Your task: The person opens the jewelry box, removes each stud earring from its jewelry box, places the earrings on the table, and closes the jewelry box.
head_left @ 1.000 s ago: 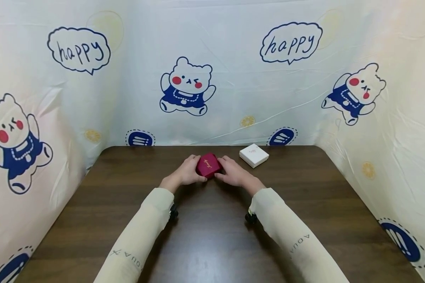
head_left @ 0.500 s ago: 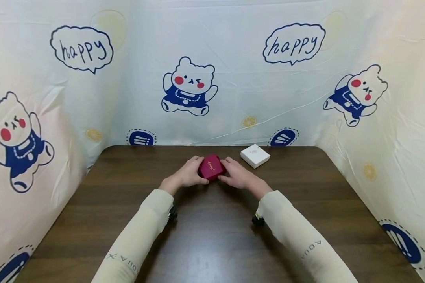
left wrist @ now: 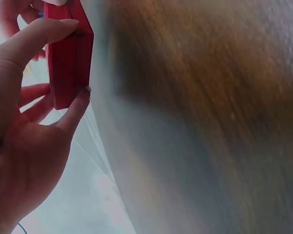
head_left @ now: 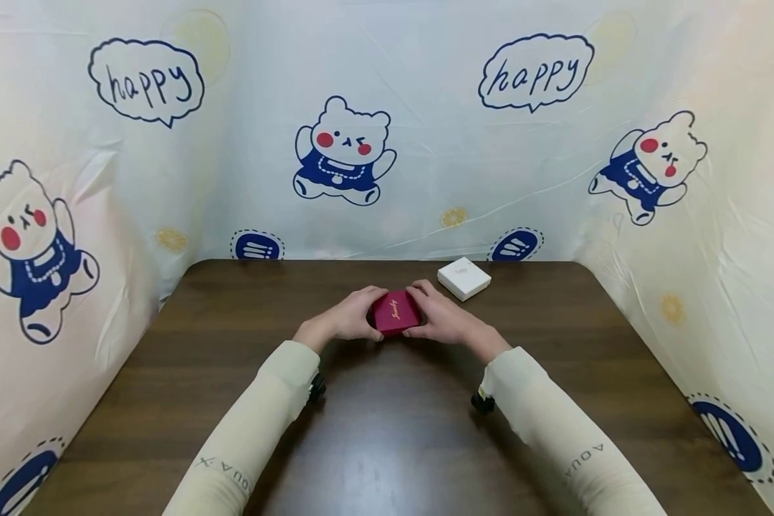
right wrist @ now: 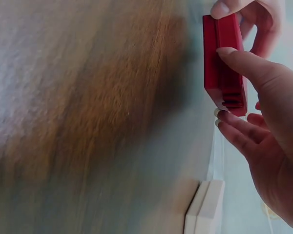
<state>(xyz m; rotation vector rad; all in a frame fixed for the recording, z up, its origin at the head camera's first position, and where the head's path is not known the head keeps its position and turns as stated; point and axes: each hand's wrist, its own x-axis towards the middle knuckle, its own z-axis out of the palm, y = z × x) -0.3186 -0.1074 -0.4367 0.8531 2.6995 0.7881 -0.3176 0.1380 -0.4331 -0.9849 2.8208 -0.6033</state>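
A small dark red jewelry box [head_left: 395,313] with gold lettering on its lid is held between both hands towards the back of the table. My left hand [head_left: 353,315] grips its left side, thumb at the near edge and fingers at the far one. On the other side my right hand [head_left: 443,317] holds it the same way. A seam runs along the red box's side [right wrist: 224,63] in the right wrist view, and its lid looks closed. Whether its underside touches the table I cannot tell.
A white square box [head_left: 464,278] lies at the table's back edge, just beyond my right hand. The brown wooden table [head_left: 387,423] stretches towards me. A printed cloth [head_left: 426,129] hangs behind the table and along both sides.
The red box has shifted right and a little towards me, turning so its front edge lies more squarely to me. Both hands have moved along with it, still gripping its sides.
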